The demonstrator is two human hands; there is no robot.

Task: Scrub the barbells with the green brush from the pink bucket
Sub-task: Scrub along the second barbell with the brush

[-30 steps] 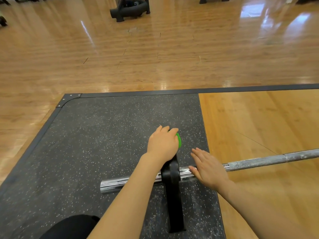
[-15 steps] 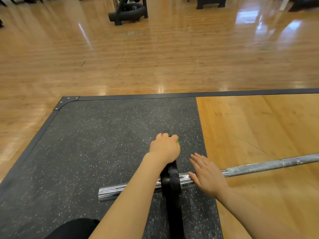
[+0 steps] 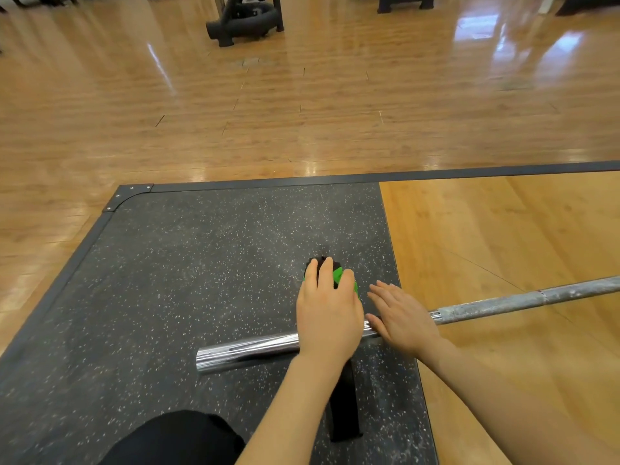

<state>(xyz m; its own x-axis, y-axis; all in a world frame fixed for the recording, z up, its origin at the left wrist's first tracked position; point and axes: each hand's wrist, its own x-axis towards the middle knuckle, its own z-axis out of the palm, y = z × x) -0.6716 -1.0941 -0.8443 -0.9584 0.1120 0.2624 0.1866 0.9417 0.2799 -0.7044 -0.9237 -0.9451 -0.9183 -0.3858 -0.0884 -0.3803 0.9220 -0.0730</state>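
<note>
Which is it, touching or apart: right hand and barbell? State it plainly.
Touching. The head view shows the right hand lying flat with straight fingers across the barbell, its palm covering the shaft where the chrome sleeve begins, no gap visible.

barbell [image 3: 496,305] across mat [image 3: 167,280], brush [image 3: 339,275] behind it

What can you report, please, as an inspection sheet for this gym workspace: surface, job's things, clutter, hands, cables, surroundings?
Surface: speckled black rubber mat beside a wooden platform panel.
Job's things: barbell lying across both; green brush on the black plate; no bucket in view.
Clutter: pale dust on the mat near the plate.
Hands: left hand holds the brush; right hand rests flat on the bar.
Cables: nothing seen.
Surroundings: glossy wood floor, black gym equipment far off.
</note>
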